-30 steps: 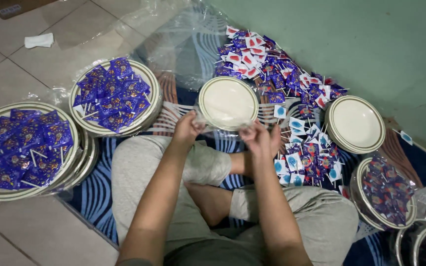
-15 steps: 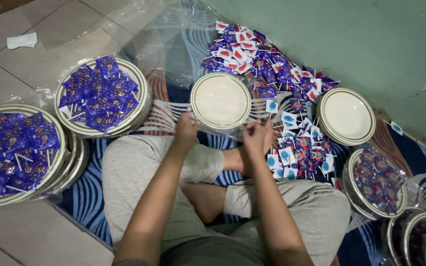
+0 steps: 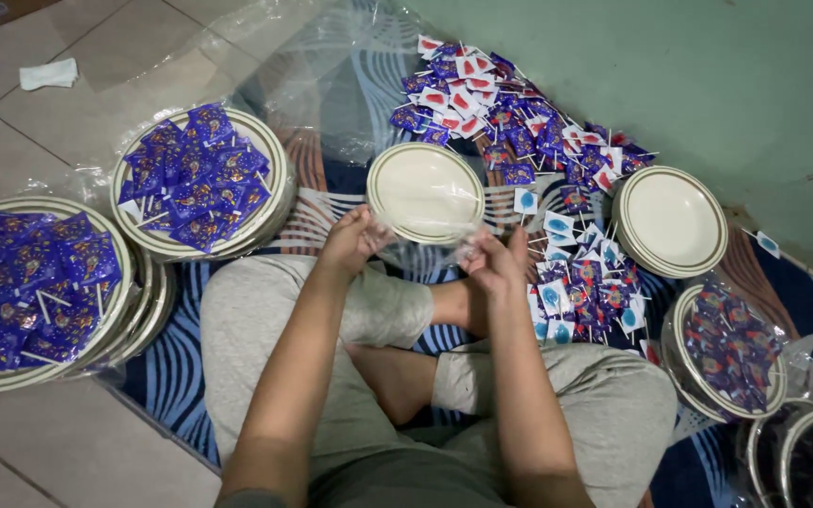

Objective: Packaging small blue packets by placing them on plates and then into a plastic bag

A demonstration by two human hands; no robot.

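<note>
I sit cross-legged on a patterned mat. My left hand [image 3: 352,240] and my right hand [image 3: 498,261] each pinch an edge of a clear plastic bag [image 3: 430,246] stretched between them. Just beyond the bag lies an empty cream plate [image 3: 423,191] with a dark rim. A heap of wrapped lollipops [image 3: 510,122] in purple, red and blue wrappers spreads from the far middle down to the right of my right hand.
Two plates piled with purple-wrapped lollipops [image 3: 195,179] [image 3: 25,287] sit on stacked plates at the left. Another empty plate stack [image 3: 670,221] is at the right, with bagged filled plates [image 3: 722,348] below it. A green wall [image 3: 708,75] bounds the far right.
The view has shifted slightly. My hands have stayed near the plate, pulling the clear bag a little wider between them.
</note>
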